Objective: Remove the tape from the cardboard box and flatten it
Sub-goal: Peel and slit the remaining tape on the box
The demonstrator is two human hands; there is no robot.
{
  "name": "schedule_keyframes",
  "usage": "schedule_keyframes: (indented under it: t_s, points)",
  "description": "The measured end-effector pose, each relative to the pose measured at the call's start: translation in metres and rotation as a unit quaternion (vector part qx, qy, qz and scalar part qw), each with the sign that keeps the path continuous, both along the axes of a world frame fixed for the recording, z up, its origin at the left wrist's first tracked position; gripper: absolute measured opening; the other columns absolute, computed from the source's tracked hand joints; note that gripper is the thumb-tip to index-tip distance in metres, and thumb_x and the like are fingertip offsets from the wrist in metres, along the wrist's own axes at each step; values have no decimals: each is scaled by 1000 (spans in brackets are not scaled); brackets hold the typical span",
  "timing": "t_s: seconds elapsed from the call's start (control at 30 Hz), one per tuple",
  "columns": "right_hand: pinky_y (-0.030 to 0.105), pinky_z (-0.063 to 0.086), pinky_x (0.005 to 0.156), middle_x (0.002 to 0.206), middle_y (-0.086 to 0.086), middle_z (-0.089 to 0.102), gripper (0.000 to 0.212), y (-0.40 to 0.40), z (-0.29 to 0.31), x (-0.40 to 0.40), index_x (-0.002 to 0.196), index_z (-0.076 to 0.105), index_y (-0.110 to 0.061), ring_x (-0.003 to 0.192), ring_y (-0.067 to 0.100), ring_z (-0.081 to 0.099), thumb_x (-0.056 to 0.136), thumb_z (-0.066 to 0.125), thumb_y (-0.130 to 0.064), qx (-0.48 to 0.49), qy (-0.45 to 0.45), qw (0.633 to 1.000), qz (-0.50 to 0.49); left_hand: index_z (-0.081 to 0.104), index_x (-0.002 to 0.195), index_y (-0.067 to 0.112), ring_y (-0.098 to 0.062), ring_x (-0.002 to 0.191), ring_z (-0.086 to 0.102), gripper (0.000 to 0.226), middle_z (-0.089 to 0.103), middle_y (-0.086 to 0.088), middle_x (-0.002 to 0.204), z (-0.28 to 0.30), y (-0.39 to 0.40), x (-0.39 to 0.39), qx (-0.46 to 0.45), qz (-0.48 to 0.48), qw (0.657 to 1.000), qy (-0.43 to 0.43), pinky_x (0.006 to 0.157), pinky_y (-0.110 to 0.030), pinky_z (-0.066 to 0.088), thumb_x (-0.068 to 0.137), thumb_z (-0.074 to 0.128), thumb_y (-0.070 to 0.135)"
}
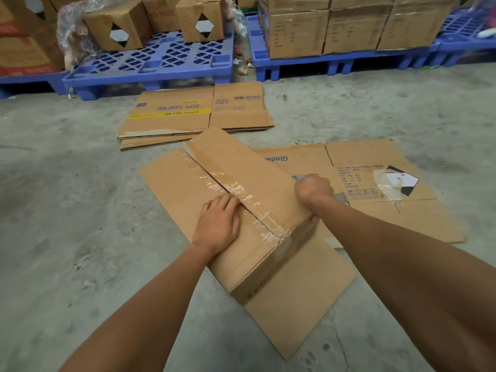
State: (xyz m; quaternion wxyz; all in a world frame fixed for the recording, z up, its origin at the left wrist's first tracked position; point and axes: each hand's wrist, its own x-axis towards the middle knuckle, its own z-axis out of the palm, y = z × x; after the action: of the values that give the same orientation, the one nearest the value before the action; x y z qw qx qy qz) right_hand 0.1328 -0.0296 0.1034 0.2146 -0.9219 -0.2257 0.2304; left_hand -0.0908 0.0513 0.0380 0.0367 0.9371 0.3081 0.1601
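The box (241,210) lay on the concrete floor (67,210) over flattened cardboard (375,183), its tape (236,189) running along the top seam. The left hand (217,224) rested on the top panel, fingers loosely bent, fingertips touching the tape. The right hand (314,189) was fisted at the box's right edge; its grip could not be determined.

Warehouse / storage floor. Bare stained concrete floor (67,210), blue plastic pallets (161,63) along the far edge, sealed cartons (349,25) stacked on them, some with diamond labels (204,26), loose shrink wrap (72,30) at the left pallet. Flattened cartons (193,114) with printed product codes piled straight on the floor, just in front of the pallets.
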Motion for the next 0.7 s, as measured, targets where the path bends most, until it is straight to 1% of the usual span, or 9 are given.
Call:
schedule_keyframes:
  t_s: [0.13,0.23,0.3,0.37,0.43,0.47,0.53,0.6,0.7]
  points:
    - [39,42,89,130,22,52,39,16,2,-4,126,53,-3,118,40,51,103,33,-27,63,-52,995,53,56,127,14,-24,115,53,47,58,-3,125,-2,11,-7,-53,33,998,-23,102,-39,40,90,36,34]
    - [39,41,92,128,22,52,40,30,-3,-7,125,54,-4,117,38,50,104,31,-29,84,-73,988,108,43,147,14,-23,139,36,65,43,-6,150,-1,17,-9,-90,42,994,39,119,-41,21,93,23,44]
    - [45,42,96,127,16,51,38,34,-7,-12,125,56,-13,116,35,49,104,32,-33,80,-102,979,156,34,152,17,-20,146,25,66,32,-4,157,-2,17,-6,-96,51,991,74,122,-42,11,94,18,46]
    - [48,42,93,121,8,54,34,34,-8,-17,121,57,-21,112,30,52,103,33,-37,59,-176,960,211,34,152,19,-19,147,21,65,30,-4,158,-1,18,-1,-91,60,991,84,122,-44,7,95,16,46]
    - [41,39,82,108,4,61,33,31,-8,-20,116,57,-24,96,28,59,103,31,-40,36,-275,918,282,38,149,20,-19,146,23,63,34,-4,156,0,22,3,-85,68,991,81,121,-47,6,95,18,46]
    - [38,38,77,103,2,63,32,29,-10,-20,115,57,-25,92,29,60,103,32,-42,41,-297,900,317,41,147,20,-19,145,24,62,36,-4,154,0,23,6,-82,72,991,76,121,-48,7,95,19,46]
    - [33,39,70,105,1,63,28,22,-10,-19,113,60,-28,95,29,60,101,39,-42,60,-247,892,372,44,146,20,-19,145,26,62,38,-3,153,1,24,11,-86,80,991,66,120,-48,8,94,21,45]
    - [31,37,69,109,-2,65,23,13,-10,-18,113,62,-32,99,26,60,97,47,-40,70,-204,883,417,43,146,20,-18,145,25,64,38,-3,154,3,25,15,-95,85,990,66,120,-48,8,93,20,45]
    - [31,37,68,102,-4,69,25,5,-6,-19,117,58,-36,98,25,62,93,53,-40,70,-224,861,452,40,148,18,-18,146,24,62,36,-3,155,4,29,22,-105,86,988,74,119,-50,10,95,22,44]
